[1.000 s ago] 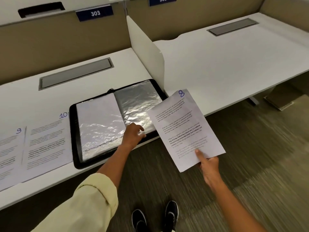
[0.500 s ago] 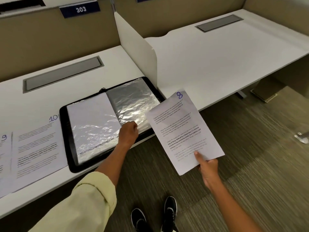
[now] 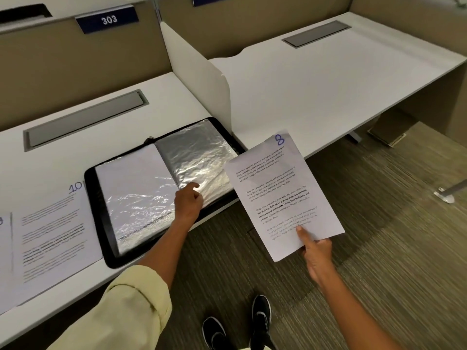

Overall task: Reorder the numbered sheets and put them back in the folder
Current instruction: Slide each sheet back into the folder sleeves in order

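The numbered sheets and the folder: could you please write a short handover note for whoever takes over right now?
Left hand: rests on the lower edge of the open folder, fingers curled at the right-hand plastic sleeve; whether it pinches the sleeve cannot be told.
Right hand: holds sheet 8 by its bottom edge, in the air beside the folder, above the floor.
Sheet 10 lies on the desk left of the folder, with another sheet further left, its number cut off.
Done: sheets are out; both visible sleeves look empty.
Left: slide 8 in, then the rest in order.
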Demonstrator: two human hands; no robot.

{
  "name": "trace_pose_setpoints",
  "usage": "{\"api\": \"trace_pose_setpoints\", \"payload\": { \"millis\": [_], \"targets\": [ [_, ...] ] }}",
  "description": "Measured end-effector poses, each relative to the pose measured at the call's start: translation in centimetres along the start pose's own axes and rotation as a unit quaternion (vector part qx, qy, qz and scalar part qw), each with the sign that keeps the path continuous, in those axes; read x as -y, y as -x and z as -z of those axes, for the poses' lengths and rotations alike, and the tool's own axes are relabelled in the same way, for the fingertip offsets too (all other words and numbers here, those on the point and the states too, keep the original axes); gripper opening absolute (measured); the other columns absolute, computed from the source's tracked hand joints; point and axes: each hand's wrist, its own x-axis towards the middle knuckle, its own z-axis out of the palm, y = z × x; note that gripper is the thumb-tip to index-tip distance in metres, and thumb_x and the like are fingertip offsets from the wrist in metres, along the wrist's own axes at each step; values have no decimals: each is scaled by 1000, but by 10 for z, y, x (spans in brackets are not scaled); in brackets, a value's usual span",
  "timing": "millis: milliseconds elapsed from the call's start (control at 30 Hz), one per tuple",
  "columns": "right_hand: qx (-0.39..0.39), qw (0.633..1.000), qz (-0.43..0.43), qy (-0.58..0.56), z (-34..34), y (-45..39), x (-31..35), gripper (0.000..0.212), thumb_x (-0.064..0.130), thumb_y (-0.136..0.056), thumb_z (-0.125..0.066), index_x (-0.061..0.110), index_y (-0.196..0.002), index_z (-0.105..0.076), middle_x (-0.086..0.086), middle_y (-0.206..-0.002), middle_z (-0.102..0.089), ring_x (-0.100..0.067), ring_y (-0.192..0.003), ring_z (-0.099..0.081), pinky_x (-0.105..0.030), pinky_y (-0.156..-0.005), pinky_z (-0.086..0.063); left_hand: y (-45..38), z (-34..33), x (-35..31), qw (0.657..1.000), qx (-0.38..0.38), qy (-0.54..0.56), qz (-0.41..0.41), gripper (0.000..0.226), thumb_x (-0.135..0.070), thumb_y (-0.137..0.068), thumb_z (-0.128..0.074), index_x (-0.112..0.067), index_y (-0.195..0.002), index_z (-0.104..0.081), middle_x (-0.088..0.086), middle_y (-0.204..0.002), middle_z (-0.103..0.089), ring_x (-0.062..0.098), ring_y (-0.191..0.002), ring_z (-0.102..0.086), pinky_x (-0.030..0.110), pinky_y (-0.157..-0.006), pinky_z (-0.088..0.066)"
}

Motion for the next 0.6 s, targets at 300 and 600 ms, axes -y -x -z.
{"api": "trace_pose_setpoints", "payload": {
  "millis": [300,600],
  "targets": [
    [7,998,25,-57,-12,7,6,51,4,-80,-74,22,-126,-61,3,-120,-71,-9,-108,-67,-19,-78,-57,8,8,-2,996,-34,79,39,28,3,-85,-66,-9,-110,-69,2,-82,-70,1,-69,-61,1,-59,-40],
    [8,997,39,-60,-7,10,3,49,-2,-86,-70,20,-129,-61,1,-123,-71,-11,-114,-65,-22,-87,-57,2,8,-2,987,-42,120,94,31,-7,-68,-87,-14,-93,-68,0,-73,-69,12,-70,-66,25,-71,-49]
  ]
}}
